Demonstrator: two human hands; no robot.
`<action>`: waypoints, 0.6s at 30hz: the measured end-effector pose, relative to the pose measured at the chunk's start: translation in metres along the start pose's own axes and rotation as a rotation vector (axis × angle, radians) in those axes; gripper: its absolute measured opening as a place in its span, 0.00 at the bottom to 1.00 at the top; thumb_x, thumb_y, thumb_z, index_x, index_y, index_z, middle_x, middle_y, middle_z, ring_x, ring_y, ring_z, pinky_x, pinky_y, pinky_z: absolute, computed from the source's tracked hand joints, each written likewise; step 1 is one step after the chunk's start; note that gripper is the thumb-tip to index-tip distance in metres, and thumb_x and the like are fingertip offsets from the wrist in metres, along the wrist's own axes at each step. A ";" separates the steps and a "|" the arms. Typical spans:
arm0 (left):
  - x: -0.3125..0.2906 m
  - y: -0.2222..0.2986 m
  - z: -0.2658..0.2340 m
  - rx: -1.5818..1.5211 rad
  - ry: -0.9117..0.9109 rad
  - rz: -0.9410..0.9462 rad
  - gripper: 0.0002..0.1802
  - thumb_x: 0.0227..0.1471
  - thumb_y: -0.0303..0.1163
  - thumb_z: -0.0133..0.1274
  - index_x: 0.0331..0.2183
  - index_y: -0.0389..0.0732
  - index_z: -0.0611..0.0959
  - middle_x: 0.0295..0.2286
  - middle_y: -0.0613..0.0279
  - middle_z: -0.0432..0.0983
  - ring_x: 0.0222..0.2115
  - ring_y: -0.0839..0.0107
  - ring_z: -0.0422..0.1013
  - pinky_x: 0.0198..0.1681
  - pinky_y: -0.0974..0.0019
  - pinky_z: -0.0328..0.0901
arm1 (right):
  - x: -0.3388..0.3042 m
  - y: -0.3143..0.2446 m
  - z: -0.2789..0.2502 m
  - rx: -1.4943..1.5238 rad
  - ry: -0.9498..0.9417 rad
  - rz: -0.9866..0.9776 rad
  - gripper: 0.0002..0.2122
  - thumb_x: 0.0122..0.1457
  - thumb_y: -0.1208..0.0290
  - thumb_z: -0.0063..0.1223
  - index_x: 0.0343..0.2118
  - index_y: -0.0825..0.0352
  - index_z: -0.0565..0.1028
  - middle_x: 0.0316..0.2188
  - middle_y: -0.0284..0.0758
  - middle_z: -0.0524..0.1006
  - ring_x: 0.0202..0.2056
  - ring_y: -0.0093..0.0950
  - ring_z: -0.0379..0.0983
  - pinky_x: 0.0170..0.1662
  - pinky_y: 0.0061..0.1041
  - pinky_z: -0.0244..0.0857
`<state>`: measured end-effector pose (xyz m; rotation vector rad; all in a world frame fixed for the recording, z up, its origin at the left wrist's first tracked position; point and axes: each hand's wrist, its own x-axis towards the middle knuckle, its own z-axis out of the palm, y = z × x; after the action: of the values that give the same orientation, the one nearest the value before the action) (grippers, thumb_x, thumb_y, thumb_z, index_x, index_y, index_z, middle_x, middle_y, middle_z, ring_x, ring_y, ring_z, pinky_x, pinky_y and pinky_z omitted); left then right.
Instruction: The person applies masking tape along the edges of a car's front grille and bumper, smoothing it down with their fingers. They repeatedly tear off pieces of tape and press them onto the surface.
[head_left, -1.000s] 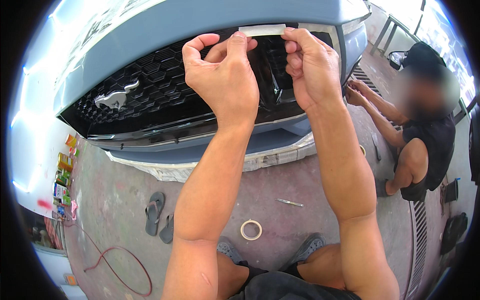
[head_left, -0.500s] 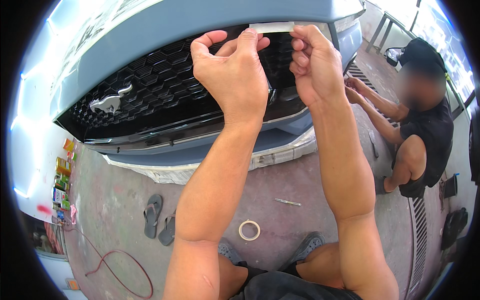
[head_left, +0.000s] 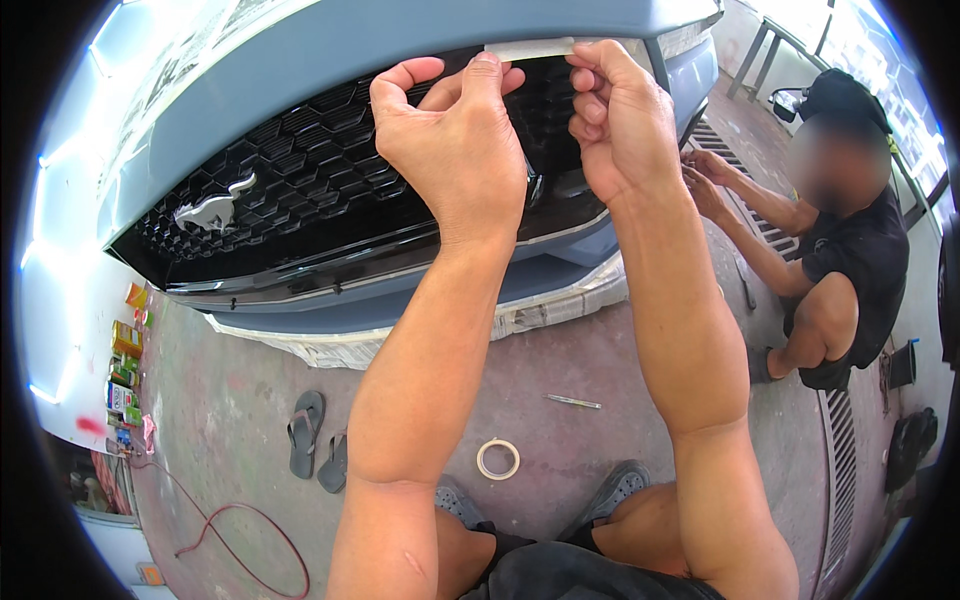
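Observation:
A short pale strip of masking tape (head_left: 530, 49) is stretched between my two hands at the upper edge of a car's black grille (head_left: 300, 190). My left hand (head_left: 455, 140) pinches its left end between thumb and fingers, the index finger raised and curled. At the other end, my right hand (head_left: 625, 125) grips the tape with thumb and fingertips, the remaining fingers folded in. Above the strip runs the matte blue-grey body panel (head_left: 400, 32). Whether the tape touches the panel, I cannot tell.
A co-worker (head_left: 850, 250) squats at the right by the car's corner. On the floor lie a masking tape roll (head_left: 498, 459), a slim pen-like tool (head_left: 573, 402), flip-flops (head_left: 306, 435) and a red hose (head_left: 240, 508). Cans (head_left: 124, 370) line the left wall. Paper masking (head_left: 560, 308) skirts the bumper.
Both hands and the tape strip sit slightly further left and higher in the picture, and the car has shifted left a little too. My grip on the tape looks the same.

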<state>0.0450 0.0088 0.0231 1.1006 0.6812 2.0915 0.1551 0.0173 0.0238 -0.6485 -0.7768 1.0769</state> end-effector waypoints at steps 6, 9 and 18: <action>0.001 -0.004 -0.002 0.023 -0.002 0.016 0.19 0.55 0.19 0.60 0.42 0.33 0.66 0.29 0.44 0.83 0.31 0.68 0.82 0.26 0.75 0.64 | 0.002 0.001 -0.001 -0.014 0.014 -0.018 0.06 0.57 0.71 0.61 0.32 0.67 0.78 0.23 0.26 0.72 0.19 0.13 0.59 0.22 0.16 0.50; 0.002 -0.005 -0.003 0.036 -0.003 0.021 0.19 0.55 0.19 0.60 0.42 0.34 0.66 0.30 0.45 0.84 0.32 0.66 0.82 0.25 0.75 0.63 | 0.002 0.002 -0.001 -0.027 0.010 -0.033 0.06 0.57 0.71 0.62 0.31 0.67 0.78 0.24 0.26 0.72 0.19 0.13 0.59 0.22 0.17 0.50; 0.001 -0.006 -0.003 0.051 -0.019 0.045 0.19 0.55 0.20 0.60 0.42 0.35 0.67 0.31 0.45 0.84 0.32 0.67 0.82 0.25 0.75 0.63 | 0.002 0.002 -0.003 -0.042 0.001 -0.049 0.06 0.58 0.70 0.61 0.33 0.67 0.78 0.24 0.25 0.72 0.19 0.13 0.58 0.23 0.17 0.50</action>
<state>0.0441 0.0135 0.0178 1.1729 0.7095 2.1095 0.1569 0.0198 0.0215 -0.6625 -0.8130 1.0179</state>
